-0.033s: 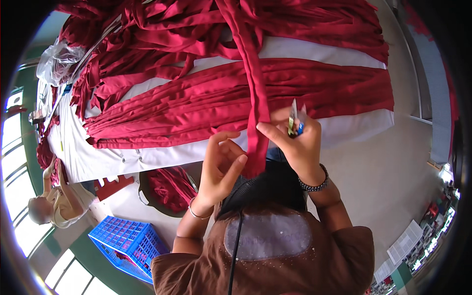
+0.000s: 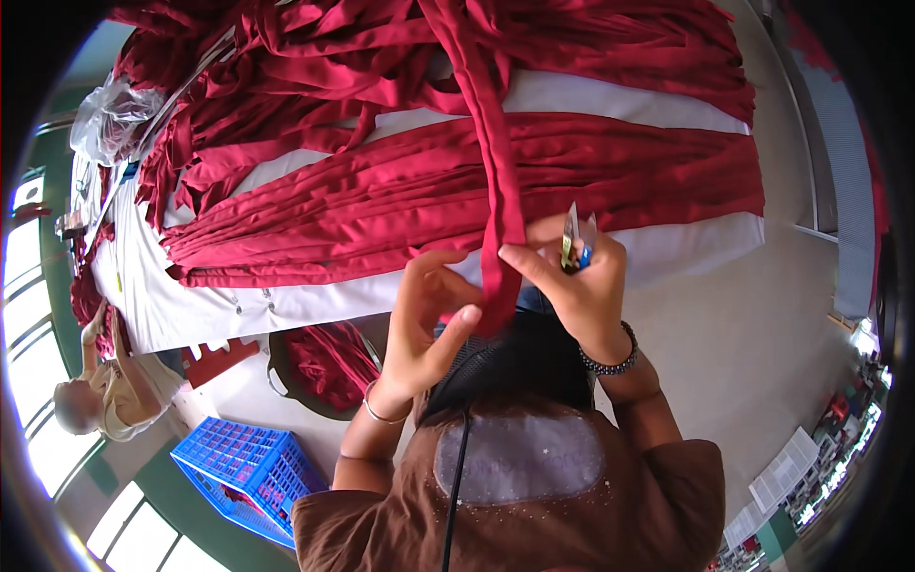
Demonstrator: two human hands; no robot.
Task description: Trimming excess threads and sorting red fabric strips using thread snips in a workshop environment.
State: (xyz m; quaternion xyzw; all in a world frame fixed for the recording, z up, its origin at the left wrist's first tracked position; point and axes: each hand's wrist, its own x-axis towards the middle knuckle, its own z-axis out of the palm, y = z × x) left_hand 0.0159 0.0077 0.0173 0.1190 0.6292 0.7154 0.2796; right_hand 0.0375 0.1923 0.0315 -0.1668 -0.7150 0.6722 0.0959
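Note:
A long red fabric strip (image 2: 498, 162) runs from the far pile down toward me, its lower end hanging just past the table's near edge. My right hand (image 2: 578, 281) pinches the strip's edge between thumb and fingers. Tucked in that same hand are small thread snips (image 2: 572, 243), blades pointing away from me, with bits of yellow and blue showing. To the left of the strip's end, my left hand (image 2: 424, 319) has curved fingers and a thumb held apart from them. Some red cloth shows behind its fingers; whether they touch it is hard to see.
Gathered red strips (image 2: 381, 214) lie across the white-covered table (image 2: 315, 310), with more heaped beyond. Below left stand a dark tub (image 2: 286, 386) of red cloth and a blue plastic crate (image 2: 238, 467). A co-worker (image 2: 119, 396) handles red cloth at the far left, near a clear plastic bag (image 2: 114, 119).
The strip's lower end has shifted and folded slightly upward. My left thumb and fingers have spread a little farther apart, and my right hand with the snips has moved slightly down.

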